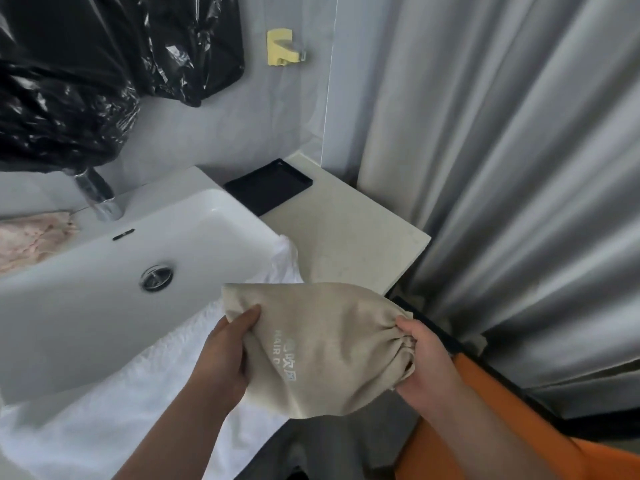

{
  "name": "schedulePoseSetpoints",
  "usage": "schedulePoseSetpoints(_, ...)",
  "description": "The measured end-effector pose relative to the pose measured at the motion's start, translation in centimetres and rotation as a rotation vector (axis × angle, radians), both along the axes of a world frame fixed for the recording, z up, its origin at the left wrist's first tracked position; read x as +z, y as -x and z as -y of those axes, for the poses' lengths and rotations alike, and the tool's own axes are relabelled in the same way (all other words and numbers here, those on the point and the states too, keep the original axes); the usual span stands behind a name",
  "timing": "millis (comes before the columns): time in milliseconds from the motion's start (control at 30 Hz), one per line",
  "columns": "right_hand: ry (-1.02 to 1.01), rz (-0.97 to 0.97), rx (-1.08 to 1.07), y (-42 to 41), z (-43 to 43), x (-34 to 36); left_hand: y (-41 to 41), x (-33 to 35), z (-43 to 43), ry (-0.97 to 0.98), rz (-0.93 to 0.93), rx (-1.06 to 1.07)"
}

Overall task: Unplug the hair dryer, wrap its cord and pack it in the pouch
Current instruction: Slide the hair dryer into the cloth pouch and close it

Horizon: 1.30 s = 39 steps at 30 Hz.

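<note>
Both hands grip the bulging beige cloth pouch [322,344]: left hand [221,355] its base, right hand [420,358] its gathered mouth.

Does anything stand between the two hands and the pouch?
Nothing visible does. The right hand grips the pouch directly at its gathered mouth, and the left hand holds its opposite end, thumb on the cloth.
</note>
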State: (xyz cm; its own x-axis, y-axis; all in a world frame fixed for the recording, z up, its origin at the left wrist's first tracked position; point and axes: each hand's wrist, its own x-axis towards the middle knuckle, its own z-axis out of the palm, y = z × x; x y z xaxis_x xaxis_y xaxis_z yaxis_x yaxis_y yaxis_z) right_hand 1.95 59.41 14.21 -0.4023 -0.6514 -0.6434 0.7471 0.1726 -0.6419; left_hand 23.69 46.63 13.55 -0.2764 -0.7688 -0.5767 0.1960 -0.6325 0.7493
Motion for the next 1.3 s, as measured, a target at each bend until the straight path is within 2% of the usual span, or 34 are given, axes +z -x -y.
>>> schedulePoseSetpoints(400,0.115,-0.034,-0.008,5.3,9.1,1.3,5.3,-0.2,9.6,-0.044,-0.065,-0.006)
schedulePoseSetpoints(600,0.031,-0.063,0.049,7.9,12.8,0.8,6.8,-0.4,12.0,-0.028,-0.093,-0.006)
schedulePoseSetpoints(733,0.071,0.002,0.066,10.2,15.4,0.3,8.5,-0.6,13.7,-0.025,-0.071,0.031)
schedulePoseSetpoints(1000,0.054,-0.002,0.206,18.0,22.9,-1.4,15.2,-1.0,16.6,-0.076,-0.03,0.228)
schedulePoseSetpoints(1300,-0.047,0.062,0.431,30.9,30.1,-2.7,28.1,0.1,19.5,-0.188,0.085,0.514)
